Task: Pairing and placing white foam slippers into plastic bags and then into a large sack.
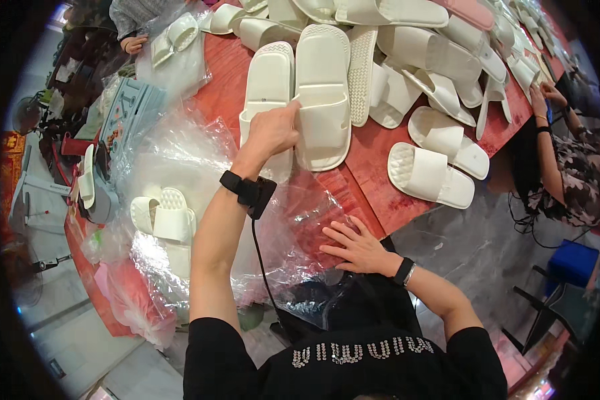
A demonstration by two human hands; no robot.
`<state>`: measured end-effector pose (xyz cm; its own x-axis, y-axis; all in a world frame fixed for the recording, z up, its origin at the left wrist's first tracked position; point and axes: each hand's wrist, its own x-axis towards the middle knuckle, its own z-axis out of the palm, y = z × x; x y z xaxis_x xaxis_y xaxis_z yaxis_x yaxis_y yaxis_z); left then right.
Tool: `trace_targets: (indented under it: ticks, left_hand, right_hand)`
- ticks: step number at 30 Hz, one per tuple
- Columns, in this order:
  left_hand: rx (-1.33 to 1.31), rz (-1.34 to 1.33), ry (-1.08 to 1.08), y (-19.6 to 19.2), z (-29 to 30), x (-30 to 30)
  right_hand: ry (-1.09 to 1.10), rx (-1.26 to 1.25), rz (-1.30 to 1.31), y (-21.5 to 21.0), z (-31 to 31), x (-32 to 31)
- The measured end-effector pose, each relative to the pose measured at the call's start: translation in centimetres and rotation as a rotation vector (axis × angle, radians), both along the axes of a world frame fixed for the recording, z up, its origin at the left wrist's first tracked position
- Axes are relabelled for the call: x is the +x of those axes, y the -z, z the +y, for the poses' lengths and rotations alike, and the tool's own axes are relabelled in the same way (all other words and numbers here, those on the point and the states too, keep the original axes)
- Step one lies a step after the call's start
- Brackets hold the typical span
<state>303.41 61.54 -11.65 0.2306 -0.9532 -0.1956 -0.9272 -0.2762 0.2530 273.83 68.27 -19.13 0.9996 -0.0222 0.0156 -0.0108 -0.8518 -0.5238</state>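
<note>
Two white slide slippers lie side by side on the red table, toes toward me: a left slipper point(268, 70) and a right slipper point(322, 80). My left hand point(272, 133) is closed over the left one's strap, its fingertips at the inner edges where the pair meets. How the fingers grip underneath is hidden. Lower right, my right hand point(359, 248) lies flat with fingers spread at the table's near edge, beside clear plastic bags point(247, 220), and holds nothing. Another pair of white slippers point(173, 223) rests on the plastic to the left.
A heap of white slippers point(427, 50) covers the table's far side, with one pink slipper point(470, 12). Two loose slippers point(460, 187) lie near the right edge. A blue-grey plastic basket point(130, 113) stands left. Other people's hands point(547, 97) work at right and far left.
</note>
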Motion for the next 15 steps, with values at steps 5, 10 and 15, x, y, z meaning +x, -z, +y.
trace_targets:
  ticks: [5,10,15]
  left_hand:
    - [-0.132,0.09,-0.068,-1.1,1.7,0.5]
    - [-0.756,0.556,-0.337,-5.9,6.6,4.2]
    - [-0.936,0.899,-0.526,-11.6,17.0,5.5]
  right_hand:
    - [0.006,-0.038,0.022,0.1,0.3,-0.2]
    - [0.017,-0.157,-0.024,0.5,1.0,-0.5]
    - [0.134,-0.093,-0.104,0.1,2.4,0.4]
